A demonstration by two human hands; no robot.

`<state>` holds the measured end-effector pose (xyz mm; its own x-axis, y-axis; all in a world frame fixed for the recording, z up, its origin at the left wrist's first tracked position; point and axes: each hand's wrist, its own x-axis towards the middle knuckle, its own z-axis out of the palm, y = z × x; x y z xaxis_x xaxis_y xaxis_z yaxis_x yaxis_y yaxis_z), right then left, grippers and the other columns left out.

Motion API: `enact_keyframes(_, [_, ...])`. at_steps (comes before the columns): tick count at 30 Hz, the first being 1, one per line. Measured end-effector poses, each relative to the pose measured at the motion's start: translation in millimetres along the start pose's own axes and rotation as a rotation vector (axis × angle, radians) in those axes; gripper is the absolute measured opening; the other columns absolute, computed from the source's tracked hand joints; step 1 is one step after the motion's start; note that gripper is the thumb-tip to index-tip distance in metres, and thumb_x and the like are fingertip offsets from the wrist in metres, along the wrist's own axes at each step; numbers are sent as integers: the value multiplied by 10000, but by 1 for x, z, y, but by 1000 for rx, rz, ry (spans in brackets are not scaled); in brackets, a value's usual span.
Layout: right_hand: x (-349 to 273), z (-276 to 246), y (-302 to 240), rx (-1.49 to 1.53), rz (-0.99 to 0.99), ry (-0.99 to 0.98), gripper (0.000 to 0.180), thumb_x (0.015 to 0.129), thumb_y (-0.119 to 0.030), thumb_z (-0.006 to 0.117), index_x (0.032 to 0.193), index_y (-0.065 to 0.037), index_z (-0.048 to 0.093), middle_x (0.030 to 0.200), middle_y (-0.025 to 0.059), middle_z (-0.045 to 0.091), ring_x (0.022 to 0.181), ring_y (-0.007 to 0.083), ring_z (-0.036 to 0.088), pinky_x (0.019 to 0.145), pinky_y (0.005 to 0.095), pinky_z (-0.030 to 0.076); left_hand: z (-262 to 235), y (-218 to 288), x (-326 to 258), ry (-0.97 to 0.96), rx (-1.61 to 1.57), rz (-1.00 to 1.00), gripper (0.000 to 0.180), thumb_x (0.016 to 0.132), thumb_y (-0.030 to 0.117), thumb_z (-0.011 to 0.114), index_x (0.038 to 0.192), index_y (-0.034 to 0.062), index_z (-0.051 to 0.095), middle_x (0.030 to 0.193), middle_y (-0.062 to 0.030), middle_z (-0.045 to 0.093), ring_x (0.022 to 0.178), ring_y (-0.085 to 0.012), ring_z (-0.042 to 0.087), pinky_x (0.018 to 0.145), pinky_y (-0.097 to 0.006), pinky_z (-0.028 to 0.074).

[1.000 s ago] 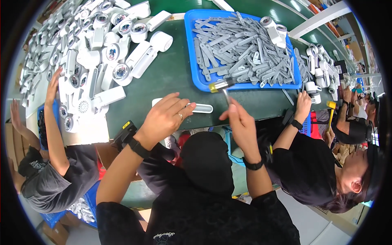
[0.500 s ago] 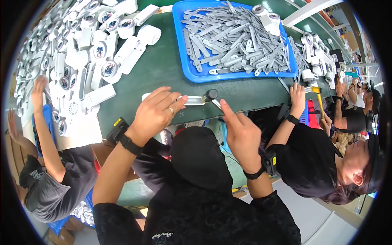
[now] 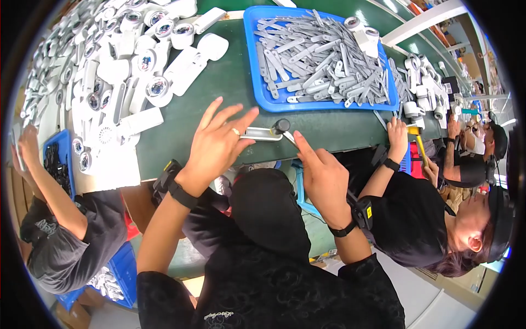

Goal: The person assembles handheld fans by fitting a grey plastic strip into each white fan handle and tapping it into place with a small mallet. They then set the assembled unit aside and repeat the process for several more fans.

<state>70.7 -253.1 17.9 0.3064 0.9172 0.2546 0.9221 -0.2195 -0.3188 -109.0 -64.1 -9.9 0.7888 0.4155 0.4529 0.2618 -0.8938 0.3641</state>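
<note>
A white elongated casing (image 3: 261, 134) lies on the green table, partly hidden by my left hand (image 3: 215, 139). That hand is open, fingers spread over the casing's left end; whether the thumb touches it I cannot tell. My right hand (image 3: 324, 178) is closed around a small mallet, index finger stretched along its metal shaft. The mallet's round black head (image 3: 281, 126) is at the casing's right end. Beyond my hands stands a blue tray (image 3: 253, 66), heaped with grey strips (image 3: 312, 60) with rounded ends.
White round-headed device bodies (image 3: 148, 66) pile up at the left. More white parts (image 3: 422, 82) are beyond the tray's right side. A co-worker on the right holds a yellow hammer (image 3: 419, 143); another person (image 3: 60, 230) works at the left beside a blue bin (image 3: 66, 164).
My left hand has loosened and lifted, its fingers spreading apart. The right hand and mallet have hardly moved. The left co-worker's hands have moved down and left, showing more of the blue bin.
</note>
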Motion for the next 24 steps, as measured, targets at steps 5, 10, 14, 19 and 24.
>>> enact_keyframes(5, [11, -12, -15, 7, -68, 0, 543, 931, -59, 738, 1447, -209, 660, 707, 84, 534, 616, 254, 568, 562, 397, 455, -7, -4, -10, 81, 145, -204, 580, 687, 247, 944, 1217, 114, 749, 1446, -106, 630, 1324, -352, 580, 1197, -566, 387])
enact_keyframes(10, [11, 11, -15, 48, -134, 27, 550, 894, -48, 758, 1414, -215, 692, 702, 62, 537, 611, 244, 567, 570, 372, 469, 5, -9, -22, -3, -148, -329, 486, 669, 185, 953, 1107, 86, 767, 1372, -86, 666, 1258, -334, 602, 1098, -479, 488])
enact_keyframes(14, [17, 3, -14, 12, -154, 42, 540, 898, -51, 757, 1408, -217, 695, 706, 62, 542, 615, 239, 579, 572, 377, 477, 6, -9, -22, 19, -187, -346, 378, 683, 136, 934, 1026, 81, 783, 1271, -70, 699, 1187, -321, 618, 992, -418, 534])
enact_keyframes(19, [13, 7, -13, 82, -78, 3, 484, 942, -51, 724, 1401, -202, 699, 755, 83, 601, 644, 237, 613, 604, 365, 502, 7, -8, -19, 14, -176, -341, 361, 685, 127, 930, 1012, 82, 784, 1268, -63, 700, 1188, -321, 616, 1010, -429, 523])
enact_keyframes(24, [9, 14, 7, 522, 84, 1, 432, 1025, -102, 667, 1454, -156, 652, 789, 68, 676, 654, 192, 613, 639, 286, 506, -11, -32, -11, -60, -153, -255, 338, 667, 95, 906, 986, 97, 794, 1324, -77, 683, 1274, -342, 571, 1097, -484, 464])
